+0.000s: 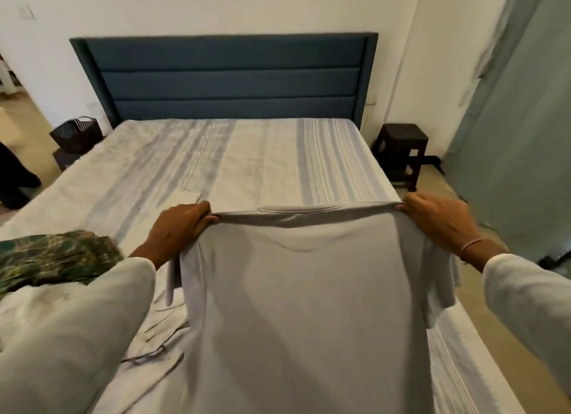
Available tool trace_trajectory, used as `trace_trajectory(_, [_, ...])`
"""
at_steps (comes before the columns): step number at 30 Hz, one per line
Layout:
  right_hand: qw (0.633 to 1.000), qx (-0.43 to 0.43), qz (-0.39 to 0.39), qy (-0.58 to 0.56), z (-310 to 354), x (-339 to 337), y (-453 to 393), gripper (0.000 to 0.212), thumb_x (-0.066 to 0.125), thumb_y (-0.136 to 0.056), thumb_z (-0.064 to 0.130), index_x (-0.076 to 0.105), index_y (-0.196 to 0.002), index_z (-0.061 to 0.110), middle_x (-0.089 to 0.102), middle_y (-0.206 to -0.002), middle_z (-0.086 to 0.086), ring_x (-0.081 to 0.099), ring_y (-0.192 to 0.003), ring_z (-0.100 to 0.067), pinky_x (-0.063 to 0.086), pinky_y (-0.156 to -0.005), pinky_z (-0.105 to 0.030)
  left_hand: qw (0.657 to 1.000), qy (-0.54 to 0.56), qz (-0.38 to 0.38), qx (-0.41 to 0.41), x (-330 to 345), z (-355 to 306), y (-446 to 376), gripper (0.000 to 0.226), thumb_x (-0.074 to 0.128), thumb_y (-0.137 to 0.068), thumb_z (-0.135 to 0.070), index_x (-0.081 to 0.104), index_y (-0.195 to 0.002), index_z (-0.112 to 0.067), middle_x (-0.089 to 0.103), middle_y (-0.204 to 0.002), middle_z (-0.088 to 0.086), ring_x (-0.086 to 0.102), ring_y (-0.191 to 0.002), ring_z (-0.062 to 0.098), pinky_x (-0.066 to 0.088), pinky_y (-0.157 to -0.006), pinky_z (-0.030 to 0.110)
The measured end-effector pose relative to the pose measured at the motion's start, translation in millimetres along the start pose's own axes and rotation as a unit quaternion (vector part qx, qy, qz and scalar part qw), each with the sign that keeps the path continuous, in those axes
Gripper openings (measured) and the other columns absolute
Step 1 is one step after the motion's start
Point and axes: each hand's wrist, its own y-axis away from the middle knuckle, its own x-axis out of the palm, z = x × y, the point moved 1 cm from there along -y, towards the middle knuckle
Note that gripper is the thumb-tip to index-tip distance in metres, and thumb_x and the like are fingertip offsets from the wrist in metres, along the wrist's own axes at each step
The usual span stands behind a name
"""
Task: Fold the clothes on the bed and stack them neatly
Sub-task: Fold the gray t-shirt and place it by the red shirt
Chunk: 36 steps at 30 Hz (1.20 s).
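Observation:
I hold a pale grey T-shirt (309, 305) up by its shoulders over the near end of the bed (234, 160). My left hand (179, 225) pinches the left shoulder and my right hand (438, 219) pinches the right shoulder, so the top edge is stretched taut between them. The shirt hangs down toward me and hides the bed beneath it. A green patterned garment (55, 259) lies crumpled at the left. White clothes (160, 336) lie loose under my left arm. A small folded white piece (182, 197) rests on the sheet beyond my left hand.
The bed has a striped grey-and-white sheet and a blue padded headboard (228, 80). A dark basket (77, 134) stands by the bed's far left corner. A dark stool (401, 151) stands on the right, next to a teal curtain (519, 135).

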Motion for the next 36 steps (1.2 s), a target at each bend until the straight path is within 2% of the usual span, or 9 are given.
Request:
trace_trajectory(3, [0.998, 0.040, 0.057, 0.007, 0.1, 89.6, -14.6, 0.017, 0.041, -0.104, 0.051, 0.046, -0.108, 0.035, 0.068, -0.090, -0.002, 0.067, -0.068, -0.031, 0.051, -0.046, -0.038, 0.997, 0.039, 0.058, -0.031, 87.7, 26.5, -27.3, 0.061, 0.023, -0.095, -0.069, 0.057, -0.089, -0.019, 0.067, -0.082, 0.008, 0.063, -0.077, 0.034, 0.046, -0.064, 0.040])
trace_trajectory(5, [0.995, 0.046, 0.083, 0.012, -2.0, 171.3, -25.6, 0.014, 0.049, -0.102, 0.041, 0.046, -0.114, 0.033, 0.069, -0.091, -0.004, 0.067, -0.068, -0.033, 0.052, -0.045, -0.039, 0.993, 0.060, 0.086, -0.053, 165.8, 47.4, -51.7, 0.051, 0.032, -0.101, -0.062, 0.056, -0.089, -0.018, 0.066, -0.084, 0.007, 0.063, -0.079, 0.033, 0.040, -0.063, 0.038])
trace_trajectory(7, [0.992, 0.064, 0.111, 0.023, -1.4, 233.8, -29.1, 0.021, 0.042, -0.102, 0.043, 0.053, -0.108, 0.027, 0.065, -0.085, -0.003, 0.066, -0.066, -0.032, 0.050, -0.045, -0.040, 0.988, 0.064, 0.114, -0.080, 227.2, 56.3, -62.5, 0.034, 0.040, -0.103, -0.049, 0.052, -0.089, -0.020, 0.067, -0.087, 0.007, 0.063, -0.082, 0.033, 0.037, -0.064, 0.037])
trace_trajectory(10, [0.987, 0.099, 0.127, 0.018, -2.6, 316.7, -23.9, 0.034, 0.035, -0.100, 0.047, 0.056, -0.099, 0.021, 0.060, -0.083, -0.004, 0.065, -0.066, -0.031, 0.041, -0.043, -0.035, 0.985, 0.053, 0.130, -0.103, 309.4, 69.6, -70.3, 0.029, 0.040, -0.106, -0.043, 0.051, -0.094, -0.019, 0.067, -0.094, 0.007, 0.063, -0.085, 0.032, 0.038, -0.066, 0.037])
trace_trajectory(15, [0.980, 0.118, 0.157, 0.043, 0.9, 402.2, -22.1, 0.023, 0.061, -0.097, 0.034, 0.060, -0.097, 0.011, 0.058, -0.076, -0.013, 0.061, -0.051, -0.034, 0.019, -0.044, -0.024, 0.987, 0.003, 0.130, -0.091, 401.0, 85.0, -82.5, 0.032, 0.039, -0.105, -0.045, 0.054, -0.103, -0.018, 0.067, -0.094, 0.006, 0.065, -0.080, 0.034, 0.043, -0.064, 0.038])
trace_trajectory(20, [0.985, 0.103, 0.129, 0.046, -4.9, 440.0, -37.0, 0.019, 0.068, -0.094, 0.026, 0.060, -0.093, 0.009, 0.057, -0.070, -0.016, 0.059, -0.045, -0.035, 0.013, -0.048, -0.019, 0.988, -0.050, 0.127, -0.077, 433.6, 98.5, -94.5, 0.034, 0.040, -0.104, -0.047, 0.053, -0.101, -0.016, 0.065, -0.088, 0.007, 0.065, -0.071, 0.036, 0.040, -0.057, 0.036])
trace_trajectory(27, [0.982, 0.123, 0.129, 0.057, 0.9, 461.1, -41.6, 0.023, 0.066, -0.095, 0.027, 0.064, -0.098, 0.005, 0.061, -0.071, -0.022, 0.062, -0.051, -0.041, 0.035, -0.046, -0.034, 0.972, 0.006, 0.179, -0.154, 440.2, 111.4, -89.0, 0.039, 0.045, -0.101, -0.054, 0.051, -0.099, -0.015, 0.065, -0.091, 0.008, 0.061, -0.079, 0.034, 0.038, -0.062, 0.037])
trace_trajectory(32, [0.975, 0.149, 0.133, 0.093, 26.2, 463.6, -25.8, 0.034, 0.039, -0.099, 0.031, 0.058, -0.107, 0.005, 0.062, -0.091, -0.022, 0.059, -0.081, -0.040, 0.043, -0.067, -0.045, 0.962, 0.080, 0.187, -0.182, 419.2, 128.0, -51.8, 0.038, 0.051, -0.097, -0.055, 0.050, -0.099, -0.017, 0.062, -0.090, 0.005, 0.054, -0.075, 0.023, 0.038, -0.063, 0.036])
trace_trajectory(36, [0.985, 0.118, 0.098, 0.077, 62.6, 438.7, -13.0, 0.035, 0.041, -0.098, 0.032, 0.056, -0.120, 0.009, 0.061, -0.113, -0.016, 0.055, -0.100, -0.036, 0.040, -0.080, -0.046, 0.953, 0.031, 0.179, -0.244, 389.6, 124.8, 4.8, 0.053, 0.039, -0.095, -0.068, 0.048, -0.101, -0.016, 0.057, -0.086, 0.003, 0.058, -0.076, 0.027, 0.046, -0.066, 0.039])
